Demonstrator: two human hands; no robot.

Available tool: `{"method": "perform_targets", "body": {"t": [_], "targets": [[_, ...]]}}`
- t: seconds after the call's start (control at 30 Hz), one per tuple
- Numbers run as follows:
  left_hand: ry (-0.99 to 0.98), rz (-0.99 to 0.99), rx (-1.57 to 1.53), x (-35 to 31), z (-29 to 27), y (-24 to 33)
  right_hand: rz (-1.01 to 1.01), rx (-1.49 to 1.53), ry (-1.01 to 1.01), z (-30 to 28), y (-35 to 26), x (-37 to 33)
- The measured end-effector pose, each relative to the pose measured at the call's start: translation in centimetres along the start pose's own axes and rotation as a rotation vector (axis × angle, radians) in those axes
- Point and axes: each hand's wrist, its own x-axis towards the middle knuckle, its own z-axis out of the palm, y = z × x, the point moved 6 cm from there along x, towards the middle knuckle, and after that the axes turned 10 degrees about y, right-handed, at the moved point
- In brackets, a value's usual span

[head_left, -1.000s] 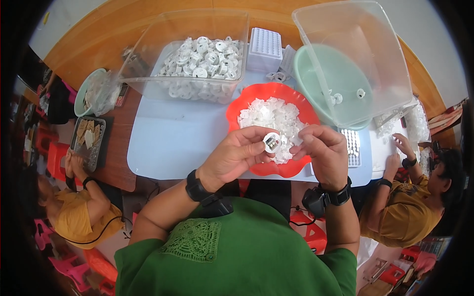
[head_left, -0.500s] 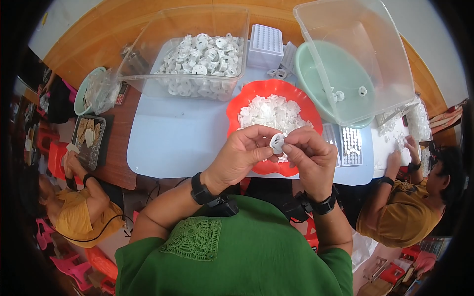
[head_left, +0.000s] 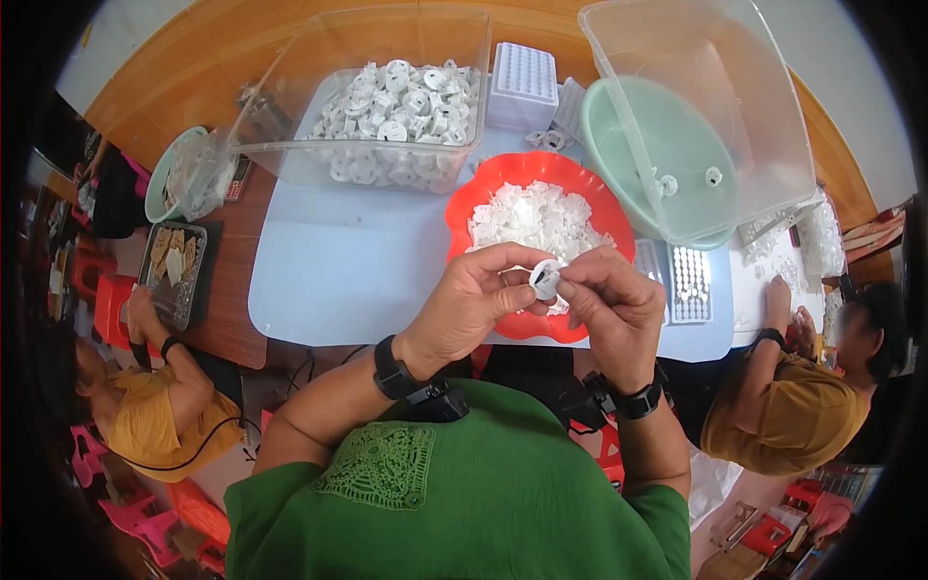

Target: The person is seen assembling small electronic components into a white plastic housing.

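Note:
Between my two hands is a round white plastic part (head_left: 545,279) with dark slots in its face. The thumb and fingers of my left hand (head_left: 491,288) pinch its left edge. My right hand (head_left: 615,302) has its thumb and forefinger closed at the part's right edge; whether a smaller piece is between those fingertips is hidden. Just beneath and beyond my hands stands a red scalloped bowl (head_left: 461,196) full of small flat white plastic pieces (head_left: 536,217).
A clear bin (head_left: 280,145) heaped with round white parts (head_left: 396,101) stands far left. At far right a clear tub (head_left: 720,58) overlaps a green basin (head_left: 609,126). White trays (head_left: 523,85) stand between. Co-workers sit left (head_left: 159,396) and right (head_left: 802,396).
The round part has turned slightly in my fingers, its dark slot now showing differently. My hands stay nearly in place. The right co-worker's hands have shifted.

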Motion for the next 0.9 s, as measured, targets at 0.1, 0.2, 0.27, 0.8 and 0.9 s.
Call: {"method": "perform_targets", "body": {"t": [0.1, 0.2, 0.27, 0.8, 0.9], "targets": [[0.02, -0.002, 0.014, 0.0, 0.1, 0.1, -0.066, -0.036, 0.01, 0.1, -0.3, 0.0], [0.013, 0.015, 0.052, 0.0, 0.0, 0.2, -0.15, -0.069, -0.008, 0.1, -0.6, 0.1], [0.014, 0.031, 0.069, 0.0, 0.1, 0.3, -0.165, -0.081, -0.032, 0.1, -0.6, 0.2], [0.16, 0.27, 0.373, 0.1, 0.6, 1.8, -0.161, -0.117, 0.136, 0.7, 0.7, -0.9], [0.162, 0.479, 0.654, -0.4, 1.0, 2.9, -0.234, -0.205, 0.146, 0.7, 0.1, -1.0]]}}
